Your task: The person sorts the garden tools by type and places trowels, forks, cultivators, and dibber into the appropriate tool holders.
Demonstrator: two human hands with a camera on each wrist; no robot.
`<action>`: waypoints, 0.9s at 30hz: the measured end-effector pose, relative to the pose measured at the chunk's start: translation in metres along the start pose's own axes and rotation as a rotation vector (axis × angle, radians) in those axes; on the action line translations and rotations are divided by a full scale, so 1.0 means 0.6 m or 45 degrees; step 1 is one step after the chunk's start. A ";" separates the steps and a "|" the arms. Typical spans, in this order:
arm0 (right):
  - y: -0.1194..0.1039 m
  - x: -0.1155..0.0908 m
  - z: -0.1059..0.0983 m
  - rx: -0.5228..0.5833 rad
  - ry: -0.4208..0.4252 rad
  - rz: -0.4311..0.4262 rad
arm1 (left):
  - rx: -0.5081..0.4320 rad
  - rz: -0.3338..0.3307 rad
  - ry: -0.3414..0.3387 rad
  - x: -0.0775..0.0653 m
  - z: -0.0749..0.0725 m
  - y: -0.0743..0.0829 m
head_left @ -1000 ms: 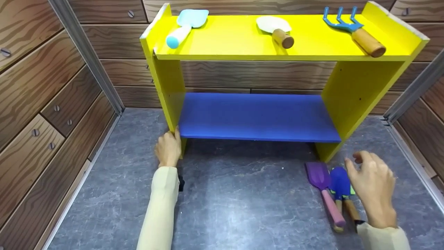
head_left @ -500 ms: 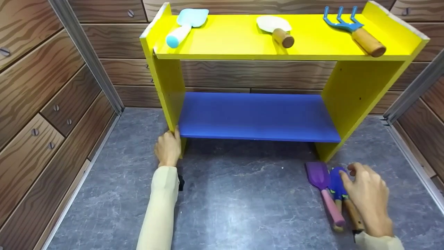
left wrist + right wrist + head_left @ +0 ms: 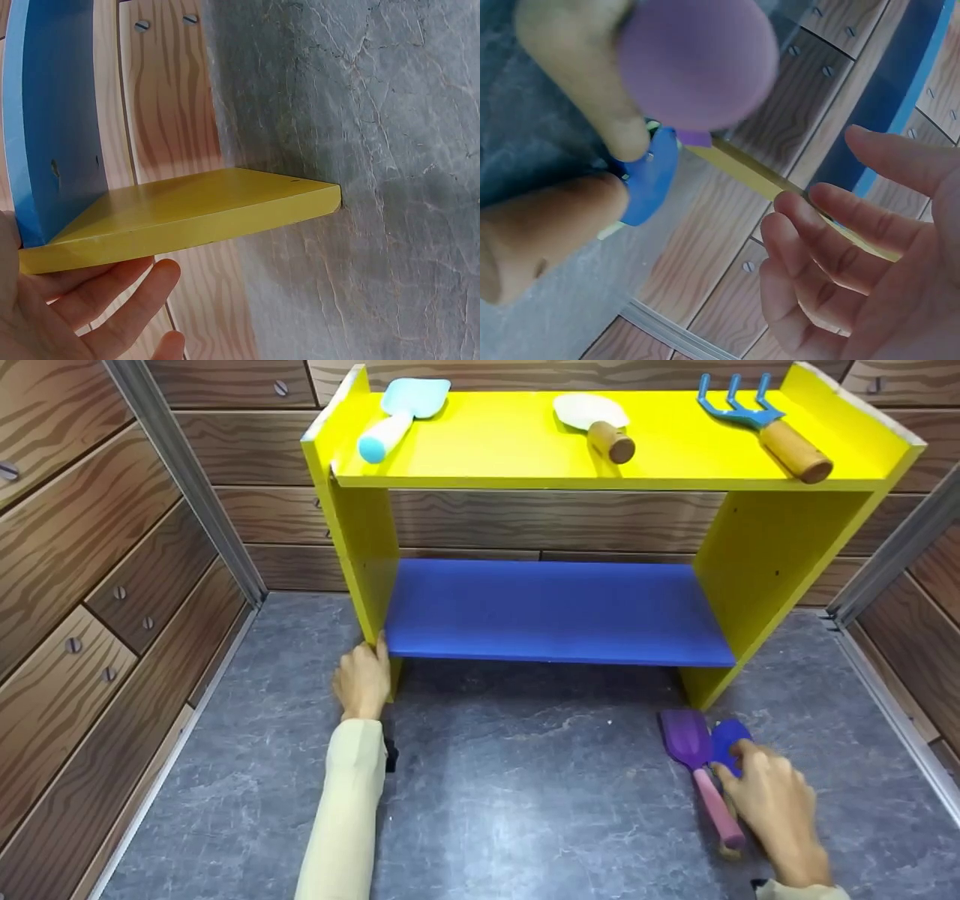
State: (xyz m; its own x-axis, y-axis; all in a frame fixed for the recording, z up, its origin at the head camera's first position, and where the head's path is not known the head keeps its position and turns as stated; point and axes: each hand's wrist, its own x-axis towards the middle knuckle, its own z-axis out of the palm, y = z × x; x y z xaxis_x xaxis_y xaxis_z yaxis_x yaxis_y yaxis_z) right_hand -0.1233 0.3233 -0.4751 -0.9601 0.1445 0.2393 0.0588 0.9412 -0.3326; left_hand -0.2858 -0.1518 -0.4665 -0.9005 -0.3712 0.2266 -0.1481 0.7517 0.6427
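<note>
My left hand grips the front edge of the left side panel of a yellow shelf unit, thumb at the inner side. In the left wrist view, its fingers lie against the panel's outer face. Over a small pile of garden tools on the floor hovers my right hand, its fingers loosely bent. The right wrist view shows that hand holding nothing. Beside it lies a purple spade with a pink handle. A blue trowel is partly covered by the hand; wooden handles show in the right wrist view.
On the unit's yellow top lie a light-blue shovel, a white-bladed trowel and a blue three-pronged hand rake. A blue board forms the lower shelf. Wood-patterned walls enclose the grey floor.
My right hand has come down and to the left, over the blue trowel and the wooden handles. The left hand keeps its grip on the side panel.
</note>
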 end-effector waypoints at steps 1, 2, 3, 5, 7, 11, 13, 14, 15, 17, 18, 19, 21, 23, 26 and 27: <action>0.001 -0.001 0.002 -0.009 -0.027 0.008 | 0.000 -0.002 0.000 0.000 0.000 0.000; 0.001 -0.002 0.004 -0.017 -0.056 0.016 | 0.001 -0.003 -0.001 0.000 0.001 0.000; 0.002 -0.002 0.006 -0.026 -0.079 0.022 | 0.003 -0.005 -0.001 0.000 0.001 0.000; 0.004 -0.003 0.009 -0.037 -0.116 0.029 | 0.003 -0.007 -0.001 -0.001 0.000 0.000; 0.005 -0.003 0.013 -0.044 -0.144 0.032 | 0.001 -0.009 0.001 -0.001 0.000 0.001; 0.007 -0.004 0.019 -0.047 -0.180 0.031 | -0.002 -0.007 0.008 -0.001 -0.001 0.001; 0.008 -0.005 0.022 -0.052 -0.199 0.031 | -0.002 -0.009 0.006 -0.001 0.000 0.000; 0.009 -0.005 0.024 -0.054 -0.205 0.028 | -0.003 -0.009 0.007 0.000 0.001 0.000; 0.010 -0.006 0.026 -0.056 -0.216 0.028 | -0.003 -0.007 0.008 0.000 0.001 0.000; 0.011 -0.008 0.030 -0.058 -0.229 0.031 | -0.003 -0.010 0.007 0.001 0.002 0.000; 0.012 -0.009 0.032 -0.057 -0.237 0.033 | -0.002 -0.011 0.008 0.001 0.002 0.000; 0.013 -0.010 0.034 -0.055 -0.244 0.036 | -0.003 -0.010 0.010 0.001 0.002 0.000; 0.014 -0.013 0.037 -0.050 -0.254 0.043 | -0.003 -0.010 0.013 0.001 0.002 0.000; 0.015 -0.015 0.040 -0.050 -0.264 0.052 | -0.002 -0.010 0.015 0.001 0.002 0.001; 0.016 -0.018 0.047 -0.045 -0.249 0.045 | 0.001 -0.008 0.015 0.000 0.002 0.000; 0.015 -0.019 0.049 -0.041 -0.237 0.040 | 0.001 -0.009 0.013 0.000 0.002 0.000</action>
State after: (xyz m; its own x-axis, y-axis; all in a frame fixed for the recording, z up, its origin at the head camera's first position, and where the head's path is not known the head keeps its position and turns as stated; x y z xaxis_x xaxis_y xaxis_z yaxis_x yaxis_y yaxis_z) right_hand -0.1198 0.3213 -0.5075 -0.9915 0.1180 0.0554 0.0955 0.9469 -0.3072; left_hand -0.2865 -0.1511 -0.4671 -0.8950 -0.3825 0.2296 -0.1551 0.7492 0.6439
